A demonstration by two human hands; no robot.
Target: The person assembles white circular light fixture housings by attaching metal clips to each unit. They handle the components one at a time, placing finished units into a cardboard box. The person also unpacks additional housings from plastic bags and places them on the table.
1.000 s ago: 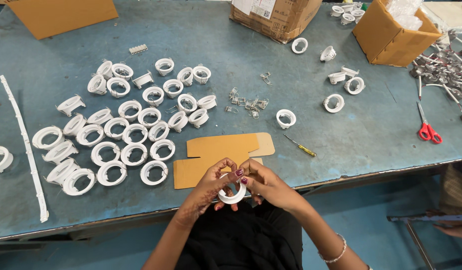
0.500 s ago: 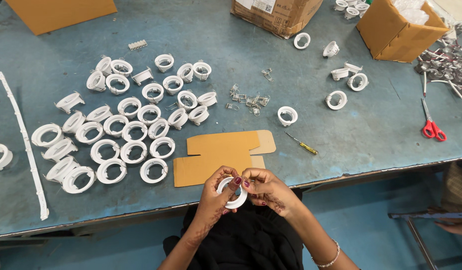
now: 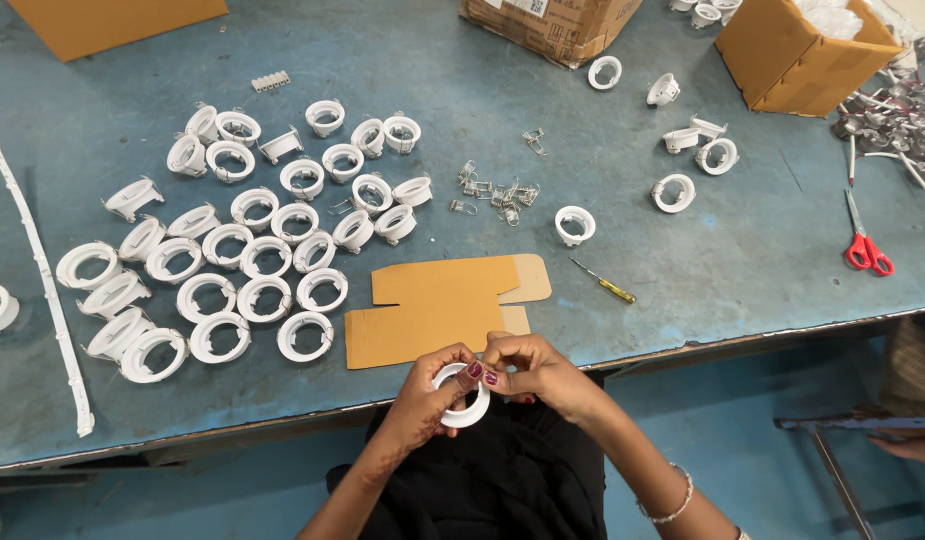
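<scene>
Head view: blue worktable [image 3: 743,250], scuffed, fills most of the frame. Cardboard boxes at the far edge, one open at right [image 3: 803,50]. Flat cardboard piece [image 3: 438,310] lies near the table's near edge. Left of it, a large cluster of white plastic rings [image 3: 243,250]; long white strip [image 3: 38,280] at far left. Red-handled scissors [image 3: 868,250] at right, yellow-handled screwdriver [image 3: 605,283] just right of the cardboard, small pile of metal clips [image 3: 493,190] mid-table. Below the table edge, over the lap, left hand [image 3: 428,400] and right hand [image 3: 538,370] both grasp one white ring [image 3: 463,395], fingertips pinching its rim.
</scene>
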